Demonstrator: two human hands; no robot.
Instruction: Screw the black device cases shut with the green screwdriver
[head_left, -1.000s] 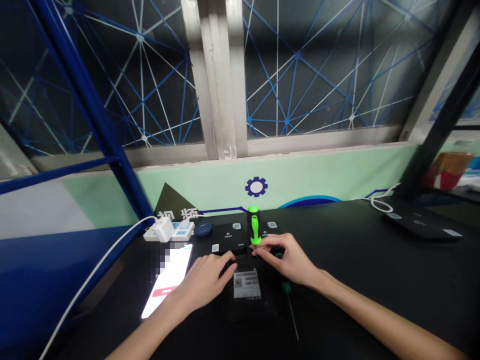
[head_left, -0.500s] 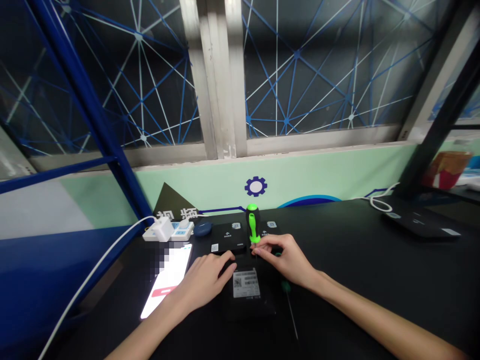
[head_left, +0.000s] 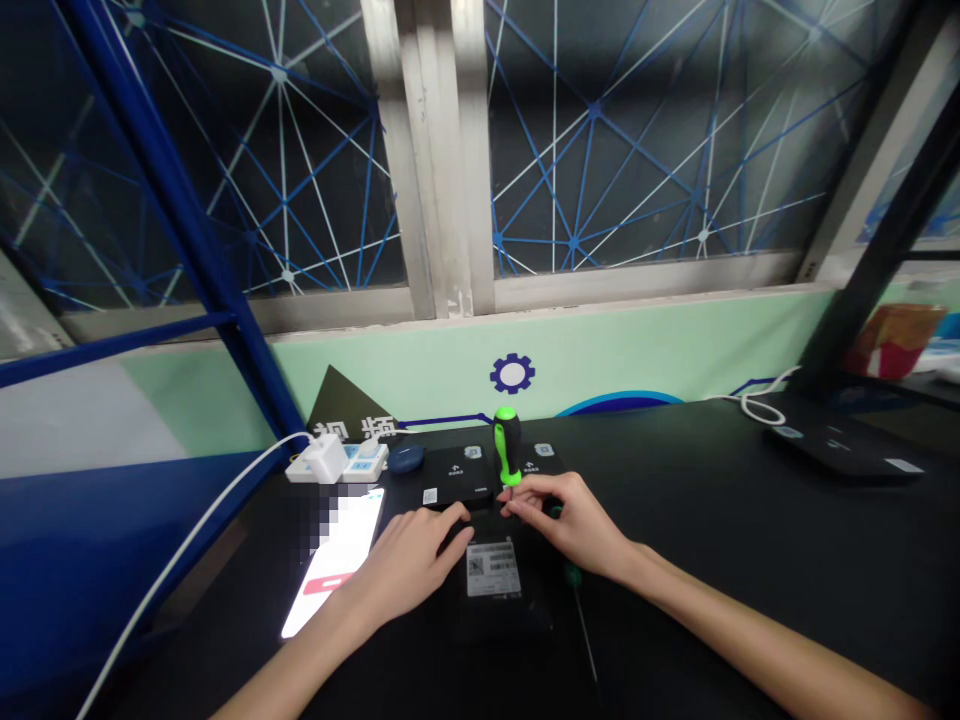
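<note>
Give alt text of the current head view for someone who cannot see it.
A person's right hand pinches a green-and-black screwdriver below its handle, at the far edge of a labelled black box; the left hand is by the box's far left corner. A lit phone lies left, another screwdriver right.

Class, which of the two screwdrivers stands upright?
The black and lime-green screwdriver, held by the right hand; the dark-green-handled screwdriver lies on the black table.
</note>
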